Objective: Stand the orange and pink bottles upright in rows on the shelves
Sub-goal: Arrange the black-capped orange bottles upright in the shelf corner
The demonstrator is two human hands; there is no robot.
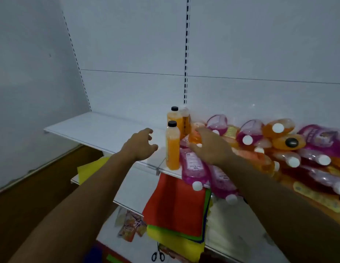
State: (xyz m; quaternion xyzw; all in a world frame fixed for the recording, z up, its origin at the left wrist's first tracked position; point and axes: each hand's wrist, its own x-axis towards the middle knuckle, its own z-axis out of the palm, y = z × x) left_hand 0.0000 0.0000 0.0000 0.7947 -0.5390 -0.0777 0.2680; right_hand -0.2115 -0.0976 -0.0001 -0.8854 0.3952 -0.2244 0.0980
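— Pink bottles [195, 168] lie on their sides nearest the shelf [100, 128] lip, white caps hanging past the edge. What's the risk?

— They could roll off, I'd say. The right forearm crosses just above them; a brush of it would tip them onto the cloths [176, 205] below.

— And the hands?

— Left hand [140, 145] hovers with fingers spread, holding nothing, just left of the front orange bottle [172, 147]. Right hand [211, 147] is open too, fingers reaching onto a lying orange one [193, 135]; whether it grips, I can't tell.

— That upright one sits between the hands?

— Yes, near the edge, so a bump from either hand could topple it. A second upright bottle [174, 118] stands behind it.

— Farther back?

— The heap [279, 141] of orange and pink bottles, right of both hands, mostly lying down; pulling one out may shift others.
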